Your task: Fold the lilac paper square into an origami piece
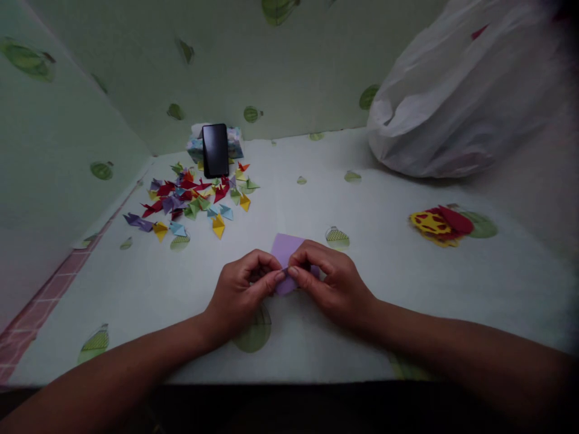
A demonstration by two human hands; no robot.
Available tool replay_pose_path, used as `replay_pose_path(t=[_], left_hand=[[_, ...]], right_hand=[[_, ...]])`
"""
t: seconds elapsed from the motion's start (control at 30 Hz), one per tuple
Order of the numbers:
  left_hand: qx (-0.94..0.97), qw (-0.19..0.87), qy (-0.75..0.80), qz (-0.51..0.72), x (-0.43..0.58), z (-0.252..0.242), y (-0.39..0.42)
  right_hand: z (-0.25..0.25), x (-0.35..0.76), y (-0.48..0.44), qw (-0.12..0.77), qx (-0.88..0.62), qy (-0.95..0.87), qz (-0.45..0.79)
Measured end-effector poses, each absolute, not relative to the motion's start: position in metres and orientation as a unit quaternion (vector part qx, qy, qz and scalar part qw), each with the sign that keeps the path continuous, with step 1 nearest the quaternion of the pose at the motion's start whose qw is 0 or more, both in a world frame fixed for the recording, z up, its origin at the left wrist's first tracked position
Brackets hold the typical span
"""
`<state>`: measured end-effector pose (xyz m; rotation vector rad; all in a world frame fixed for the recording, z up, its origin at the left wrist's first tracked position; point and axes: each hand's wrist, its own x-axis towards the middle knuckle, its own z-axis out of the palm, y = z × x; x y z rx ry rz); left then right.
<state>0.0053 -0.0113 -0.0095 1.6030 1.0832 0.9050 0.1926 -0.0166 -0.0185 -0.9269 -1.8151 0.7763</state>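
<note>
The left hand point(242, 292), at eight o'clock of the purple paper point(286, 247), and the right hand point(339, 283), at four, pinch it thumb-to-finger (other fingers curled); it extends toward twelve.

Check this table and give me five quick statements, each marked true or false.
The left hand and right hand both hold the purple paper. True.
The black phone lies flat. False: the black phone leans against the patterned box.
The folded paper pieces show several colours. True.
The white bag is left of the folded paper pieces. False: the white bag sits to their right.
The yellow and red cutouts lie right of the purple paper. True.
</note>
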Motion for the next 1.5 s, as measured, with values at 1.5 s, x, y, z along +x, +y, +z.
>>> replay_pose_path(t=[1.5], left_hand=[[0.628,0.543,0.417,0.371,0.003,-0.005,-0.003]], right_hand=[[-0.018,0.191,-0.016,0.415,-0.432,-0.632,0.492]])
